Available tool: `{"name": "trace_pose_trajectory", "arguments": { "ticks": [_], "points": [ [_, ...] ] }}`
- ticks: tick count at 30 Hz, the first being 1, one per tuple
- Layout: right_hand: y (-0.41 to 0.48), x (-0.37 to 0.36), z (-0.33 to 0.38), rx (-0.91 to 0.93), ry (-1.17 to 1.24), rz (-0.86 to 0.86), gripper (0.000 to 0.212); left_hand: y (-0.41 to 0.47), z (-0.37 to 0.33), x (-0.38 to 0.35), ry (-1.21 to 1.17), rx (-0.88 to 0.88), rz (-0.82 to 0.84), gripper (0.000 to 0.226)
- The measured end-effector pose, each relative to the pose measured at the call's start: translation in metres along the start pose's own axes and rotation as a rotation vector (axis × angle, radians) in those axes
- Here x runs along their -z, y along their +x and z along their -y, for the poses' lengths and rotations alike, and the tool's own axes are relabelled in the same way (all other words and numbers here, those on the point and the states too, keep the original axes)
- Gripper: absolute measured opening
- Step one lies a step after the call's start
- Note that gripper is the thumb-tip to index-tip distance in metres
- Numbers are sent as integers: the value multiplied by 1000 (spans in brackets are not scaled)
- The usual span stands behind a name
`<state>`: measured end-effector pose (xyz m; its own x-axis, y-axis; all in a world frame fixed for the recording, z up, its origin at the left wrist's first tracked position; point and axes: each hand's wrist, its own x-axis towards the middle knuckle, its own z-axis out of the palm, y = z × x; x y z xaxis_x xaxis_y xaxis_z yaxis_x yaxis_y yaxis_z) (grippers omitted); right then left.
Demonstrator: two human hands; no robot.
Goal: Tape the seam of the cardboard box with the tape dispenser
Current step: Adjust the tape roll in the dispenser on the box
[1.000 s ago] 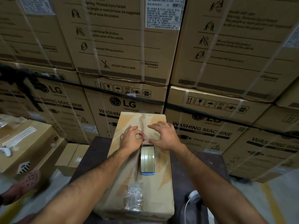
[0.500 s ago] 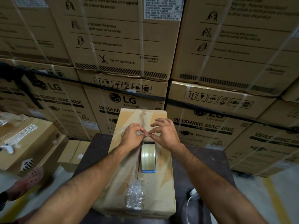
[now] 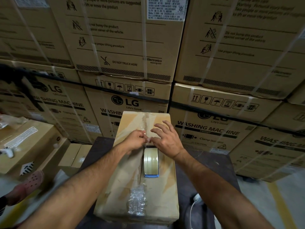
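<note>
While the tape dispenser stands on edge on top of the cardboard box, just right of the seam, both hands meet at its far side. From the head view, the box lies lengthwise on the dark table, its far end near the stacked cartons. The left hand has its grip closed, fingertips pinched on the loose tape end. The right hand has its grip apart, fingers splayed over the box top and thumb tip beside that same end.

The step in hand looks to be freeing and starting the tape. To do it well, I would draw the end out flat so it cannot fold onto itself, centre it over the seam, and press it down on the far part of the box before taking up the dispenser. A crumpled wad of clear tape lies on the seam at the near end. It should come off first, or the new strip will bridge over it.
</note>
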<state>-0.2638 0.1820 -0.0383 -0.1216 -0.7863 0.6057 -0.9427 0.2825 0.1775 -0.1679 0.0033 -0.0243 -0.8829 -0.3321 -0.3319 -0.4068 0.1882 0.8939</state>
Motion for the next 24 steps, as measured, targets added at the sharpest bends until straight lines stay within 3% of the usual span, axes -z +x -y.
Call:
{"name": "trace_pose_trajectory", "arguments": {
  "ticks": [12, 24],
  "points": [
    [-8, -6, 0, 58, -19, -3, 9, 4, -5, 13, 99, -4, 147, 13],
    [-8, -7, -8, 101, -19, -23, 14, 5, 3, 9, -117, -5, 109, 9]
  ]
}}
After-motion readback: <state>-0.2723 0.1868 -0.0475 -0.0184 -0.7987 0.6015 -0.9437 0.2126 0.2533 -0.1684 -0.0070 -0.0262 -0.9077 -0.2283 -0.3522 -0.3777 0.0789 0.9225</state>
